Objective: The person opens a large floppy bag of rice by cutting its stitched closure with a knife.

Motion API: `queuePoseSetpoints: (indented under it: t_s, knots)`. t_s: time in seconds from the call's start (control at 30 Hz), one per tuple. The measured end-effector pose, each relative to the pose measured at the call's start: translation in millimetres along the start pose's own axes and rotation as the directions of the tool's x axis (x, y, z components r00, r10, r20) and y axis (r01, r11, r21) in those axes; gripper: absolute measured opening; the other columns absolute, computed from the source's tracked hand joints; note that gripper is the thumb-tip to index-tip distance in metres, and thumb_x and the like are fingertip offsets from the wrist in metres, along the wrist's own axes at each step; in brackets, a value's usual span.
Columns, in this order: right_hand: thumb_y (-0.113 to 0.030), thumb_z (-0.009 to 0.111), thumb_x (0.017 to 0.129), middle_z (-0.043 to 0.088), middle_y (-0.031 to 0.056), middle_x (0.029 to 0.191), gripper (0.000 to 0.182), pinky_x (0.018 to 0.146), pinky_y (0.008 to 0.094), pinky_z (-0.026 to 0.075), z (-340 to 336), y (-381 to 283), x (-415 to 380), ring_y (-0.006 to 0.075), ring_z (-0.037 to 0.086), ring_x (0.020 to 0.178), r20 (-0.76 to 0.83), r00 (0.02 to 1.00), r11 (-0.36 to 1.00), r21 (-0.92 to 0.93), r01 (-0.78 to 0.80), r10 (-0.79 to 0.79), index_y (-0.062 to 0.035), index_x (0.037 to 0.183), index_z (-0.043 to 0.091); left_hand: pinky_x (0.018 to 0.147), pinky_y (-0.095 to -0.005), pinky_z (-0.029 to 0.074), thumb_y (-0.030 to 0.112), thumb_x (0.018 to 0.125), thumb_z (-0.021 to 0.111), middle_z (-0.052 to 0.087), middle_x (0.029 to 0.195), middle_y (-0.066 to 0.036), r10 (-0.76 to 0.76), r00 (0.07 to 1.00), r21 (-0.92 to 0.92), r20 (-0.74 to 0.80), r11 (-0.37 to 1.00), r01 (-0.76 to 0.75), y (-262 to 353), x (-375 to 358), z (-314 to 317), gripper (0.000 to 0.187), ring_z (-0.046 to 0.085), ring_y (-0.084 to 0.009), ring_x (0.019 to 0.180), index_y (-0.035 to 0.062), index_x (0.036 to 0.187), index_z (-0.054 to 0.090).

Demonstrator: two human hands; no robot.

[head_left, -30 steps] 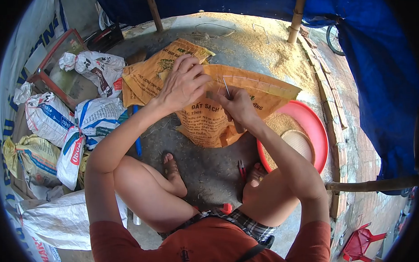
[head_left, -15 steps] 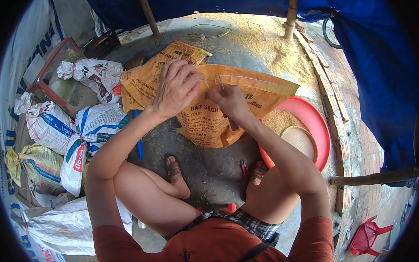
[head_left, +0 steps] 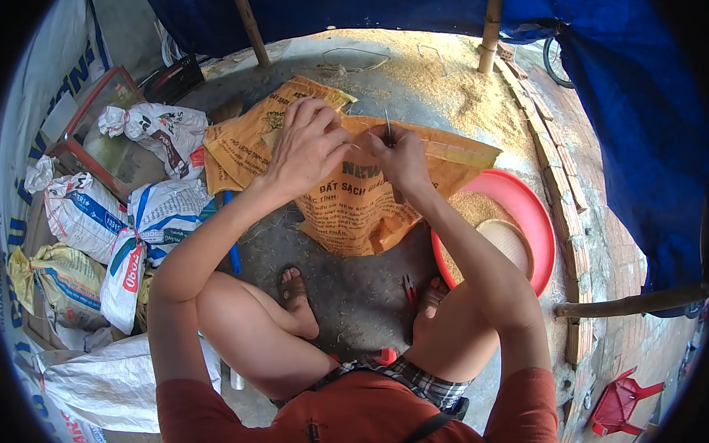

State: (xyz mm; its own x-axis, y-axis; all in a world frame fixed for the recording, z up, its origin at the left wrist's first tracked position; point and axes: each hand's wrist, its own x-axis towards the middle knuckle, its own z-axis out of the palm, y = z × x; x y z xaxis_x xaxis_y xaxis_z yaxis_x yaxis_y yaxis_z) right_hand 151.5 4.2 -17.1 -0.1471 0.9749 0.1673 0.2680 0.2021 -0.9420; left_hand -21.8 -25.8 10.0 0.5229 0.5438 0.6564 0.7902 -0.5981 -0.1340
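Observation:
An orange printed sack (head_left: 347,221) stands upright on the floor between my knees, its flat top edge stretched out to the right. My left hand (head_left: 306,146) is in front of the upper left of this sack, fingers curled and fingertips pinched on a fine white thread (head_left: 355,146). Just to its right, my right hand (head_left: 401,157) is closed around a thin metal needle (head_left: 388,119) whose tip points up past the sack's edge. Part of the needle is hidden by my fingers. A second orange sack (head_left: 244,139) lies behind my left hand.
A pink-red basin (head_left: 545,244) with grain and a round sieve (head_left: 503,246) stands at right. Pliers (head_left: 410,290) lie by my right foot. Several tied white sacks (head_left: 171,207) fill the left side. Grain (head_left: 468,85) covers the floor ahead, beside a brick edge (head_left: 555,174).
My right hand has shifted slightly right and turned, and the needle now sticks up above it. My left hand stays nearly in place. The sack has tilted a little.

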Motion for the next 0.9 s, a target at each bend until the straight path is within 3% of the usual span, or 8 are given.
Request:
queuePoseSetpoints:
  t_s: [0.07,0.13,0.53,0.67,0.73,0.9]
  knots:
    - [-0.013,0.061,0.085,0.059,0.0045,0.059,0.016,0.046,0.0285,0.041,-1,-7,-1,0.0104,0.051,0.049,-0.002,1.000,0.999,0.039,-0.007,0.007,0.0030,0.082,0.063,0.093,-0.0428,0.033,0.015,0.071,0.068,0.053,0.088,-0.005,-0.060,0.998,-0.097,0.009,0.993,0.061,-1,-2,0,0.011,0.045,-0.0255,0.101,0.0068,0.077,0.065]
    - [-0.014,0.060,0.086,0.058,0.0035,0.060,0.017,0.039,0.0261,0.039,-6,-15,-3,0.0081,0.049,0.047,0.201,0.961,0.962,0.160,-0.221,0.187,0.0018,0.082,0.063,0.092,-0.0420,0.033,0.015,0.071,0.068,0.054,0.088,-0.004,-0.074,0.997,-0.110,0.006,0.991,0.074,-2,-4,-1,0.011,0.046,-0.0250,0.100,0.0068,0.078,0.065]
    - [-0.020,0.058,0.089,0.059,0.0044,0.067,0.024,0.034,0.0226,0.037,-2,-19,-8,0.0073,0.044,0.041,0.338,0.902,0.819,0.413,-0.398,0.269,0.0011,0.078,0.062,0.088,-0.0375,0.033,0.018,0.071,0.071,0.062,0.078,0.000,-0.215,0.975,-0.198,-0.055,0.959,0.200,-1,-4,2,0.011,0.049,-0.0214,0.093,0.0089,0.075,0.067]
    - [-0.017,0.060,0.088,0.060,0.0045,0.067,0.021,0.033,0.0223,0.037,-4,-19,-9,0.0067,0.043,0.040,0.374,0.905,0.819,0.442,-0.366,0.203,0.0012,0.078,0.062,0.087,-0.0377,0.033,0.017,0.072,0.070,0.061,0.073,0.000,-0.233,0.970,-0.219,-0.064,0.952,0.214,-4,-5,4,0.010,0.049,-0.0210,0.092,0.0091,0.072,0.065]
    - [-0.015,0.063,0.085,0.060,0.0047,0.067,0.018,0.033,0.0217,0.037,-3,-20,-11,0.0062,0.043,0.040,0.346,0.920,0.899,0.318,-0.301,0.186,0.0009,0.078,0.062,0.087,-0.0376,0.033,0.017,0.071,0.071,0.060,0.074,-0.001,-0.273,0.961,-0.252,-0.047,0.934,0.253,-2,-5,4,0.011,0.048,-0.0219,0.093,0.0089,0.071,0.064]
    - [-0.013,0.065,0.084,0.059,0.0035,0.063,0.014,0.033,0.0215,0.036,0,-13,-8,0.0061,0.044,0.041,0.326,0.920,0.858,0.385,-0.340,0.218,0.0004,0.079,0.062,0.087,-0.0393,0.032,0.019,0.070,0.072,0.057,0.080,-0.003,-0.276,0.959,-0.224,-0.069,0.941,0.255,3,-4,-1,0.016,0.045,-0.0248,0.098,0.0081,0.067,0.060]
